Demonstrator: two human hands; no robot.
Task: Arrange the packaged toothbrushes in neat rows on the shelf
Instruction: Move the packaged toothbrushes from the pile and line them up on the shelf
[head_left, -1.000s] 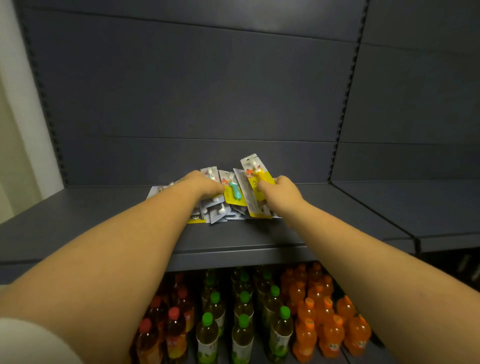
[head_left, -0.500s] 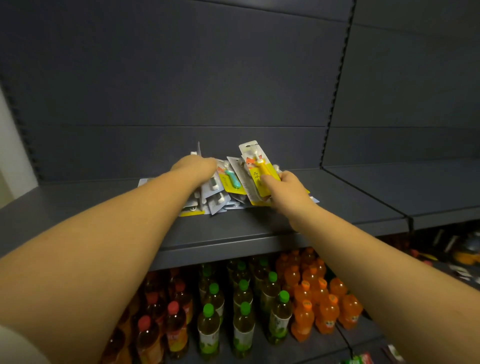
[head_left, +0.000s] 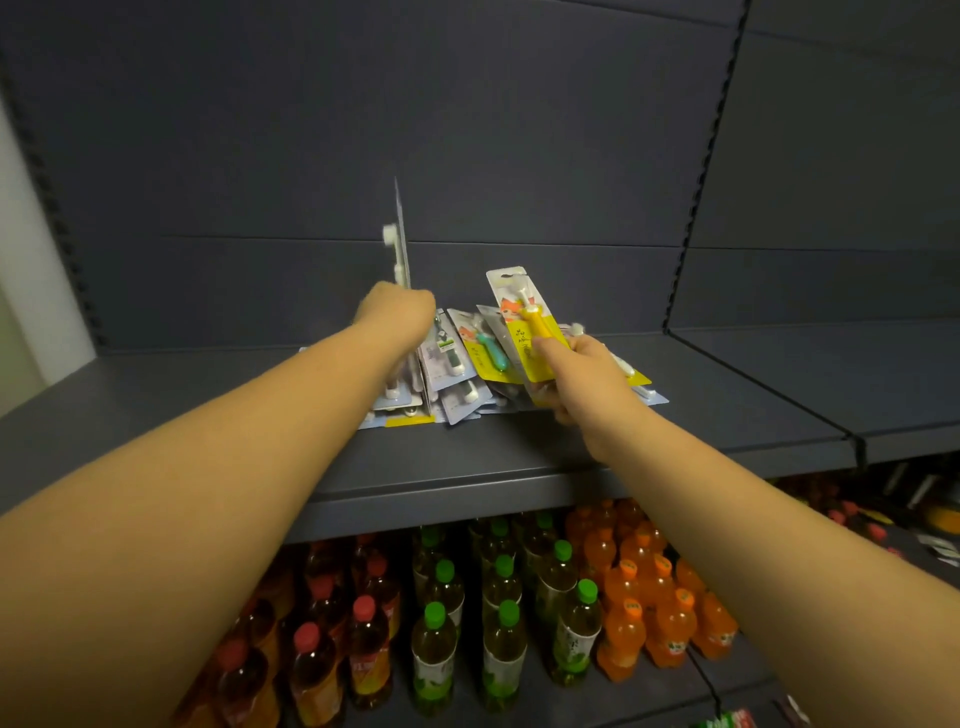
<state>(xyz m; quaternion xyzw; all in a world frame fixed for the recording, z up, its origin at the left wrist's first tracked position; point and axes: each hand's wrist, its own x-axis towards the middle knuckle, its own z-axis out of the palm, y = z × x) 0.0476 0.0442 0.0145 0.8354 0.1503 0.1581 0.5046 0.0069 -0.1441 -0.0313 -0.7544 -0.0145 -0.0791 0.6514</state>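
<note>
Dark grey metal shelf (head_left: 519, 447) with a matching grey back panel (head_left: 467, 130) fills the upper view; a notched upright (head_left: 696, 208) divides it from the next bay on the right. Packaged toothbrushes sit in a loose, overlapping pile (head_left: 467, 384) near the middle of the shelf board, set back from its front edge — not in rows, cards lying at mixed angles. Left hand (head_left: 397, 314) is raised above the left side of the pile, fingers curled round the lower end of one pack (head_left: 399, 244) held upright and seen edge-on (white brush body on its left face, card blurred). Right hand (head_left: 582, 374) is at the right side of the pile, thumb and fingers pinching the bottom of a yellow-carded pack (head_left: 524, 322) with a yellow-handled brush; this pack is tilted, top leaning left and away, lifted off the pile. Just to its left a similar yellow card with a teal-handled brush (head_left: 485, 348) leans on the heap. Several grey-blue cards lie flat at the bottom of the pile, one corner showing behind the right wrist. Lower shelf beneath: bottles standing in ranks — red-capped bottles (head_left: 322, 649) at left, green-capped bottles (head_left: 498, 623) in the middle, orange bottles (head_left: 649, 597) at right. Pale wall (head_left: 31, 260) visible at the far left edge.
</note>
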